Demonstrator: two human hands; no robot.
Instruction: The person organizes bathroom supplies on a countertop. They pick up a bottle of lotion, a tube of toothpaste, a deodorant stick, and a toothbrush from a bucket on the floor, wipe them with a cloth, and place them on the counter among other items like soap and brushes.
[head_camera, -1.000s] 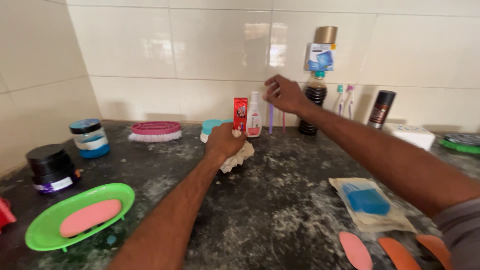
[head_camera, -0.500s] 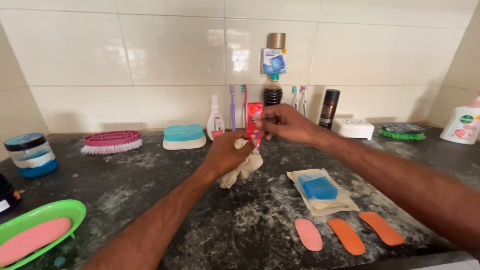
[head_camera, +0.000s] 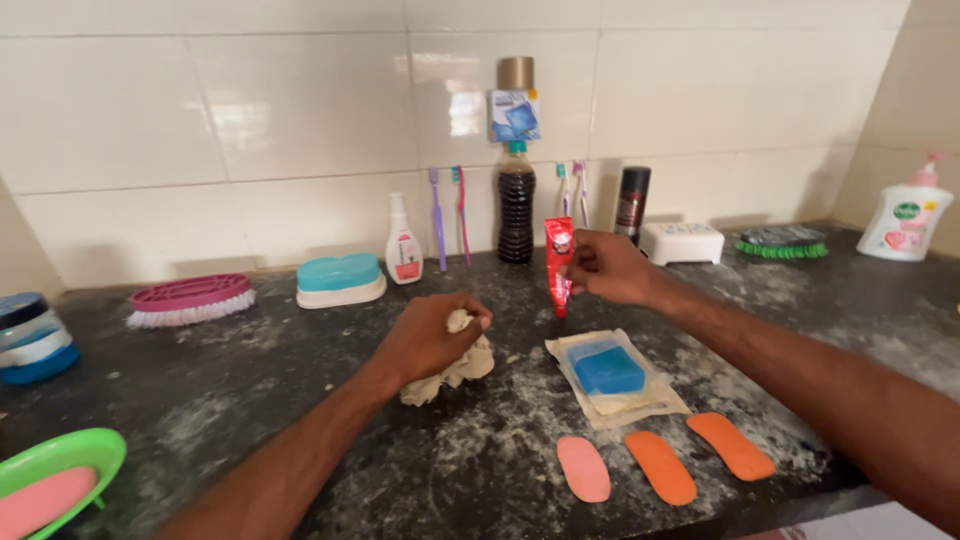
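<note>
My left hand (head_camera: 425, 338) is closed on a crumpled beige cloth (head_camera: 455, 369) that rests on the dark speckled counter (head_camera: 300, 400). My right hand (head_camera: 612, 266) holds a red toothpaste tube (head_camera: 558, 262) upright, its lower end touching or just above the counter. Right below the tube lies a blue soap bar in a clear wrapper (head_camera: 608, 371). Both hands are in the middle of the counter, about a hand's width apart.
Three bare soap bars (head_camera: 663, 465) lie at the front edge. Along the tiled wall stand a pink scrub brush (head_camera: 190, 299), teal soap case (head_camera: 340, 279), small white bottle (head_camera: 402, 242), toothbrushes (head_camera: 447, 215), dark bottle (head_camera: 516, 202), spray can (head_camera: 631, 203), white box (head_camera: 681, 242) and pump bottle (head_camera: 906, 214). A green soap dish (head_camera: 55, 478) sits front left.
My right hand took the red tube from beside the wall and brought it forward and right over the counter. My left hand with the cloth drew back toward me. The view shifted right.
</note>
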